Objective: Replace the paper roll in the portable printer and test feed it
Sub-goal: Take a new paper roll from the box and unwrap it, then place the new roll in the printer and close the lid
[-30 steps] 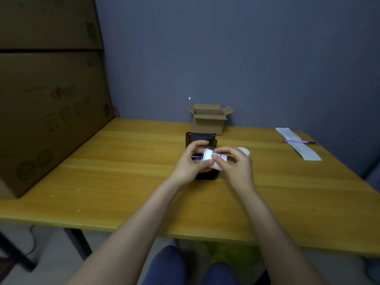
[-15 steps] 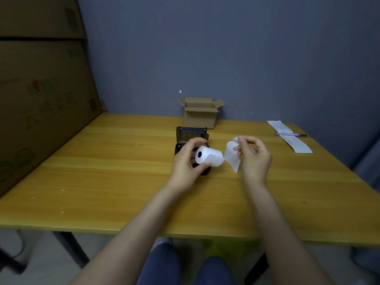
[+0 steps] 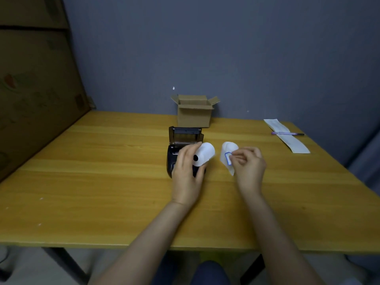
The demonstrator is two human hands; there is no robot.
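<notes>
A small black portable printer [image 3: 171, 159] sits mid-table with its lid [image 3: 185, 135] standing open toward the back. My left hand [image 3: 188, 171] holds a white paper roll [image 3: 204, 154] just above the printer's front, the dark core facing me. My right hand [image 3: 247, 167] pinches a torn white paper piece [image 3: 227, 154] with a blue-edged sticker on it. That piece hangs apart from the roll, with a gap between them. The hand hides much of the printer's front.
A small open cardboard box [image 3: 194, 113] stands behind the printer near the wall. A long white paper strip [image 3: 287, 138] with a purple pen [image 3: 286, 133] across it lies at the far right. Large cardboard boxes [image 3: 35, 95] stand at the left. The wooden table [image 3: 102, 182] ends close to me.
The roll was lifted off the printer and its sticker-sealed leading end was peeled away. The paper in my right hand is now separate from the roll and further to the right.
</notes>
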